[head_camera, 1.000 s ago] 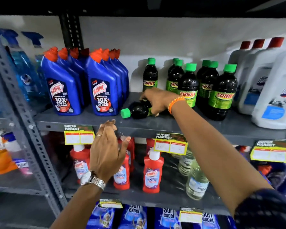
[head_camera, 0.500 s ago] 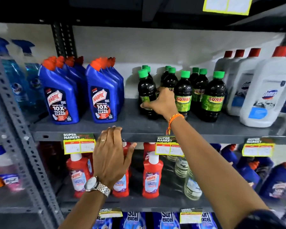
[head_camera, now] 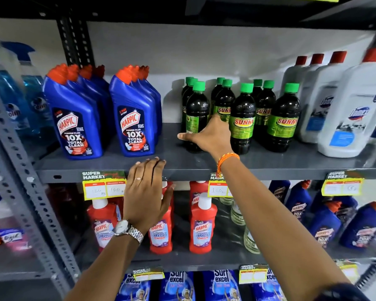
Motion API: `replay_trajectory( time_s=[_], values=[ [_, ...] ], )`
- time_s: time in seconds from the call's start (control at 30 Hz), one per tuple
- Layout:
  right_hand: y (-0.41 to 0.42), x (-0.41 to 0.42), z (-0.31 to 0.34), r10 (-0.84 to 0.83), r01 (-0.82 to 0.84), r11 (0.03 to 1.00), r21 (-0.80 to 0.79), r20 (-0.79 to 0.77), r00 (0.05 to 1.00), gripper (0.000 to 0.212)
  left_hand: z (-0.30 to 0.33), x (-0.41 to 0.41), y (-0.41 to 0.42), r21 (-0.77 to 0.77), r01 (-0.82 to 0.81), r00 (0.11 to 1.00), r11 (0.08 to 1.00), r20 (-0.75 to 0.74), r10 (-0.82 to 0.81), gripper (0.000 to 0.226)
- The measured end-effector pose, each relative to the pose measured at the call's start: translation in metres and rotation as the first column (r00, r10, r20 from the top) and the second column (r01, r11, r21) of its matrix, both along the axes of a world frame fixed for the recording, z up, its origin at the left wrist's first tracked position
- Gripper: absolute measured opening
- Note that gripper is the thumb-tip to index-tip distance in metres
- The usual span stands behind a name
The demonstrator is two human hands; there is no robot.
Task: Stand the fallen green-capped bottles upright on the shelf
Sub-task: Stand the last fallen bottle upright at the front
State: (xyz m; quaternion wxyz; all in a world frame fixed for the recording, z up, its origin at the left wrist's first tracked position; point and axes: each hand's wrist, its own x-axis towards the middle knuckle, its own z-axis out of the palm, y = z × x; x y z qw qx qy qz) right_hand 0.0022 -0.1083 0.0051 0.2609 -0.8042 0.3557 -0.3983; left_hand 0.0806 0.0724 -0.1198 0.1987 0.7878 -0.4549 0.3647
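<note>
Several dark green-capped bottles [head_camera: 243, 118] with green Sunny labels stand upright in three rows on the grey shelf [head_camera: 182, 168]. The front bottle of the left row [head_camera: 197, 105] is upright with its label turned sideways. My right hand [head_camera: 206, 135] wraps its lower part, thumb across the front and fingers behind. My left hand [head_camera: 146, 192] is flat with fingers apart, its fingertips touching the shelf's front edge, and holds nothing. No bottle lies on its side in view.
Blue Harpic bottles [head_camera: 74, 122] stand left of the green-capped rows, large white red-capped bottles [head_camera: 354, 109] to the right. Red Harpic bottles [head_camera: 202, 224] fill the shelf below. Yellow price tags [head_camera: 104, 187] hang on the shelf edge. A grey upright post [head_camera: 20, 170] is at left.
A second ago the bottle lay on its side under my right hand. It now stands upright at the front of the left row. My left hand rose to the shelf edge.
</note>
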Motion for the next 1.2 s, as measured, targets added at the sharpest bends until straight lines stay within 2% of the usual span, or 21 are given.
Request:
replay_trajectory(
  time_s=[0.07,0.13,0.2,0.27,0.33,0.43,0.5,0.6,0.7,0.8,0.87,0.93,1.03,1.13,1.2],
  values=[
    [0.003,0.004,0.0,-0.06,0.06,0.998,-0.03,0.001,0.998,0.096,-0.001,0.0,-0.001,-0.005,0.0,1.0,1.0,0.003,0.0,0.054],
    [0.002,0.006,0.002,-0.078,0.078,0.996,-0.037,0.0,0.997,0.09,-0.001,0.002,0.0,0.005,0.004,1.0,1.0,0.01,-0.004,0.054],
    [-0.004,0.007,0.004,-0.03,0.03,1.0,-0.001,-0.003,1.0,0.081,-0.001,0.003,0.002,0.01,0.01,1.0,1.0,0.014,-0.01,0.054],
    [-0.011,0.006,0.007,0.068,-0.071,0.992,0.102,0.036,0.997,0.074,-0.001,0.003,0.001,0.005,0.013,1.0,1.0,0.014,-0.014,0.054],
    [-0.012,0.002,0.006,0.147,-0.156,0.973,0.172,0.062,0.987,0.077,-0.002,0.002,0.0,0.003,0.007,1.0,1.0,0.017,-0.007,0.054],
    [-0.006,-0.002,-0.001,0.138,-0.142,0.981,0.132,0.036,0.99,0.091,-0.003,0.002,-0.001,0.004,-0.007,1.0,1.0,0.021,0.007,0.055],
    [-0.008,-0.001,-0.006,0.108,-0.11,0.99,0.084,0.034,0.994,0.084,-0.003,0.002,0.0,0.001,-0.006,1.0,1.0,0.026,0.006,0.055],
    [-0.014,0.002,-0.005,0.13,-0.13,0.983,0.13,0.013,0.991,0.074,-0.003,0.003,0.001,-0.003,0.008,0.999,1.0,0.034,-0.008,0.056],
    [-0.016,0.001,-0.003,0.2,-0.203,0.957,0.209,0.039,0.979,0.082,-0.004,0.004,0.001,0.0,0.01,0.999,1.0,0.034,-0.01,0.056],
    [-0.015,-0.001,-0.007,0.166,-0.171,0.973,0.153,0.046,0.985,0.094,-0.004,0.003,0.001,-0.005,0.01,1.0,1.0,0.03,-0.01,0.056],
    [-0.019,-0.002,-0.009,0.132,-0.138,0.983,0.12,0.061,0.989,0.089,-0.004,0.002,0.001,-0.012,0.014,1.0,1.0,0.023,-0.014,0.056],
    [-0.023,-0.002,-0.009,0.142,-0.149,0.976,0.156,0.053,0.988,0.082,-0.004,0.003,0.001,-0.011,0.017,1.0,1.0,0.023,-0.016,0.056],
    [-0.027,-0.001,-0.007,0.206,-0.207,0.959,0.191,0.026,0.978,0.083,-0.004,0.003,0.001,-0.006,0.017,1.0,1.0,0.021,-0.017,0.056],
    [-0.024,-0.004,-0.007,0.269,-0.274,0.938,0.213,0.053,0.962,0.063,-0.005,0.003,0.001,-0.014,0.02,1.0,1.0,0.023,-0.02,0.056],
    [-0.022,-0.006,-0.009,0.297,-0.305,0.929,0.208,0.067,0.952,0.065,-0.004,0.002,0.001,-0.024,0.027,0.999,0.999,0.021,-0.027,0.055]
  ],
)
